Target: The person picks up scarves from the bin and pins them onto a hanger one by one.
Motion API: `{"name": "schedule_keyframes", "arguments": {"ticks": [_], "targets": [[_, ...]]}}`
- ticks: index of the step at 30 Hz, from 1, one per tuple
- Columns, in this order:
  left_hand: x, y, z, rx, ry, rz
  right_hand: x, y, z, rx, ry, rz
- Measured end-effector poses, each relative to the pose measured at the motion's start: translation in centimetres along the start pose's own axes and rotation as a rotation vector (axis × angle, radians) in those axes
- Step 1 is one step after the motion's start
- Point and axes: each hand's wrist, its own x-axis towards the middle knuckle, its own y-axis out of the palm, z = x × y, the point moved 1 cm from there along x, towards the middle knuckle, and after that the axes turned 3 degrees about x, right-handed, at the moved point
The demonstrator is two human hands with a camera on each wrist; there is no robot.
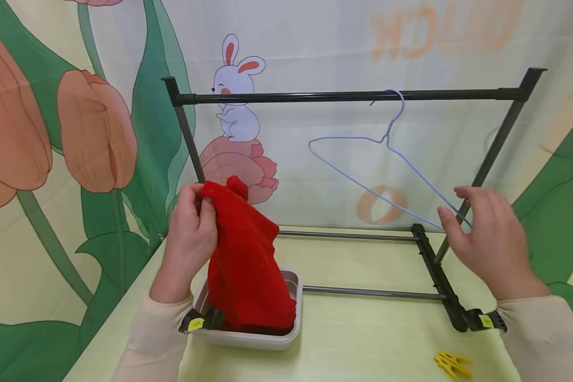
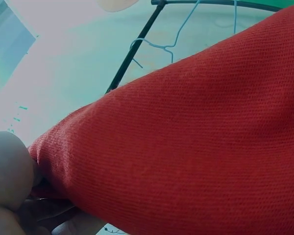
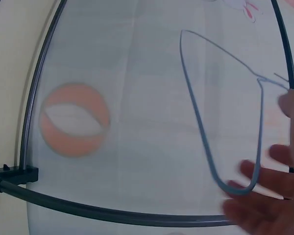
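Note:
My left hand [image 1: 189, 239] pinches a red knitted cloth [image 1: 248, 265] by its upper corner between thumb and fingers. The cloth hangs down into a pale plastic basin [image 1: 286, 342], and in the left wrist view its red fabric [image 2: 186, 132] fills most of the picture. From the rack's black top bar [image 1: 286, 98] a blue wire hanger [image 1: 347, 178] hangs by its hook, tilted with its right end low. At that end is my right hand [image 1: 494, 239], thumb and fingers spread apart. In the right wrist view the fingers show just behind the rounded hanger [image 3: 201, 125] end.
Two yellow clothes pegs [image 1: 452, 365] lie on the pale table [image 1: 363, 334] at the front right. The rack's black foot [image 1: 439, 276] and lower rods [image 1: 372, 292] run behind the basin. A printed curtain [image 1: 305, 48] hangs behind the rack.

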Motion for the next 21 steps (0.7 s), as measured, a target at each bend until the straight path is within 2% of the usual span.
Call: {"name": "schedule_keyframes", "arguments": {"ticks": [3,5,6,9,14,21], "targets": [[0.0,-0.1,0.1,-0.007,-0.003,0.002,0.4,-0.1,-1.1,-0.044,0.157,0.287],[-0.1,-0.1,0.2,-0.009,-0.003,0.001,0.4,0.1,-1.4,-0.06,0.203,0.399],[-0.1,-0.2,0.3,-0.009,-0.003,0.002,0.2,0.2,-1.5,-0.059,0.201,0.417],[-0.2,0.0,0.4,-0.004,-0.004,0.01,-0.4,0.5,-1.5,-0.059,0.17,0.4],[-0.3,0.0,0.4,0.0,-0.017,0.02,-0.8,1.1,-1.1,-0.012,0.132,0.318],[-0.4,0.0,0.4,-0.002,-0.026,0.019,-0.5,1.0,0.0,0.083,0.099,0.123]]}}
